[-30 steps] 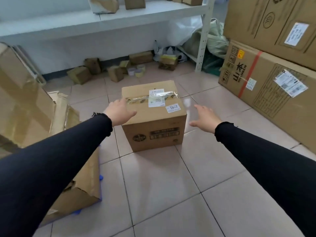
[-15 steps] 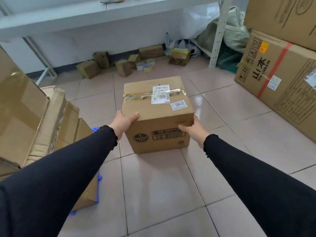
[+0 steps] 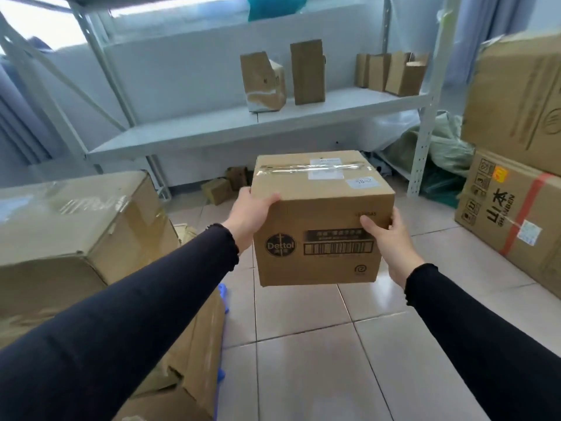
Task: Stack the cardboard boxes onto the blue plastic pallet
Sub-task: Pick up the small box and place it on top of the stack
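A Dettol cardboard box point(image 3: 321, 220) is held clear of the tiled floor point(image 3: 318, 360) at the centre of the head view, with nothing beneath it but open air. The left hand point(image 3: 250, 215) is pressed against the box's left side, its thumb hooked over the upper left edge. The right hand point(image 3: 391, 238) is clamped on the lower right corner, with the thumb laid across the front face near the printed barcode point(image 3: 338, 247). Both hands are thus closed on the box, and both arms are covered by black sleeves point(image 3: 121, 314). The box is kept roughly level, its top face sealed with clear tape point(image 3: 312, 169) and fitted with white shipping labels point(image 3: 326, 174). To the left, a stack of larger cardboard boxes point(image 3: 76, 232) is seen, partly wrapped in glossy tape; a blue plastic pallet point(image 3: 223, 291) is visible only as a small edge at the base of that stack. The held box is located to the right of the stack and apart from it. Behind the box, a white metal shelf unit point(image 3: 243, 123) is fitted against the wall, and several small cartons point(image 3: 306, 72) are stood upright on its shelf. More small cartons lie on the floor below the shelf. On the right, large printed cartons point(image 3: 513, 214) are stacked on each other, the lower one marked with a red stripe. Green sacks point(image 3: 443, 147) are bundled between the shelf upright and those cartons.
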The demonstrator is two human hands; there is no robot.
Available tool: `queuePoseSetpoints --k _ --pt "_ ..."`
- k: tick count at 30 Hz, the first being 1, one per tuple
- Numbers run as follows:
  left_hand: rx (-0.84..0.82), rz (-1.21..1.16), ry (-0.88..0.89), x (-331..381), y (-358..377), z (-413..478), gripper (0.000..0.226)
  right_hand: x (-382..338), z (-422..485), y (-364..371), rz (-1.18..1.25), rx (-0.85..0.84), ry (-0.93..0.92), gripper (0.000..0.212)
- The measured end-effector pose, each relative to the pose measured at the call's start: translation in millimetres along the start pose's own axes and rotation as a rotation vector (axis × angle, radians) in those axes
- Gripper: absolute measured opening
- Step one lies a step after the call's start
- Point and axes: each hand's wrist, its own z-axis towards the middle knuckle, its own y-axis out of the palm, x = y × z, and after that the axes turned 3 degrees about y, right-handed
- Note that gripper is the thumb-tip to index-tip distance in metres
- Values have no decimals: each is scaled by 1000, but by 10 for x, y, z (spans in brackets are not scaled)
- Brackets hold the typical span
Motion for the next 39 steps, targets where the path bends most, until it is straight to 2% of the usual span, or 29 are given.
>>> queuePoseSetpoints --k 4,7,12,13,15,18,20,25,29,32,39 --pt "39 -36 173 923 -460 -147 59 -1019 -213 90 -11 55 -226 49" --pt "64 -33 344 1620 -938 -330 49 -1795 -476 258 -15 75 -363 50" --pt "198 -14 521 2367 -2041 -703 41 -2687 -1051 898 -114 120 -546 80" --pt "248 -6 538 2417 -2298 -764 38 -2800 -1173 1070 -127 117 -586 76" --pt "335 10 549 2414 -2821 -900 37 -2946 -1393 1447 -155 99 -652 59" --pt "466 61 531 2218 -3553 -1120 46 -3027 -1713 2040 -210 42 -710 59" --pt "540 81 514 2041 -3968 -1245 43 -3002 -1903 2401 -217 -7 -720 56" --pt "594 49 427 1523 -4718 -1438 36 -2779 -2311 3125 -235 -97 -686 54" --pt "603 26 374 1187 -5015 -1471 42 -2570 -2468 3453 -245 -144 -635 57" --pt "589 0 372 1022 -5111 -1424 39 -2450 -2516 3606 -253 -144 -609 60" --pt "567 -9 380 849 -5200 -1337 38 -2346 -2538 3684 -294 -121 -606 61"
